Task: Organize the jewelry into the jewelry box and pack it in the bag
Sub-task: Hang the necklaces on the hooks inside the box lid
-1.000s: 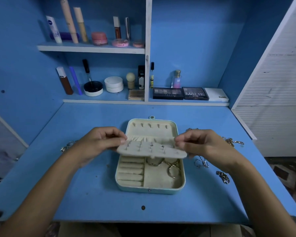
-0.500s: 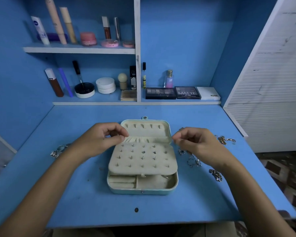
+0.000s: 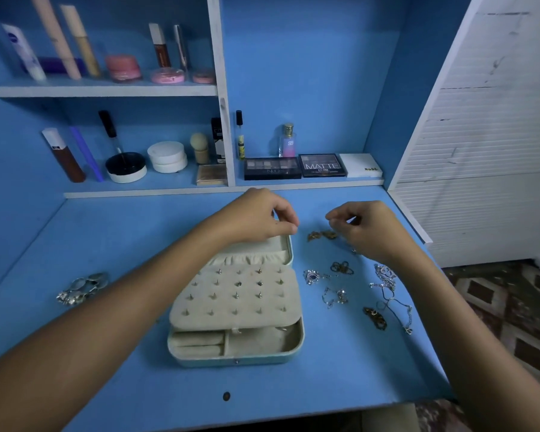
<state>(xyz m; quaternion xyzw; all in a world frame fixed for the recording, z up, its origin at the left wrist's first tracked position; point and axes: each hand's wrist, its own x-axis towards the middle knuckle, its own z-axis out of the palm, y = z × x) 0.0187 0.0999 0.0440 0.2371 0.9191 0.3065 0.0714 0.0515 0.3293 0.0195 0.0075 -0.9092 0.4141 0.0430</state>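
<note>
Blue desk (image 3: 325,385), open jewelry box (image 3: 236,310) below left hand (image 3: 259,218), right hand (image 3: 368,227) above gold jewelry (image 3: 321,235), whether either hand pinches anything unclear

"matte" on a dark palette (image 3: 322,165), "nudes" on another palette (image 3: 272,168), "nude" on a white box (image 3: 360,165).

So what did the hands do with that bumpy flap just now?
Both hands let go of the earring panel, which now lies flat over the jewelry box. The left hand and right hand moved away toward the gold chain. The loose jewelry on the table stayed put.
</note>
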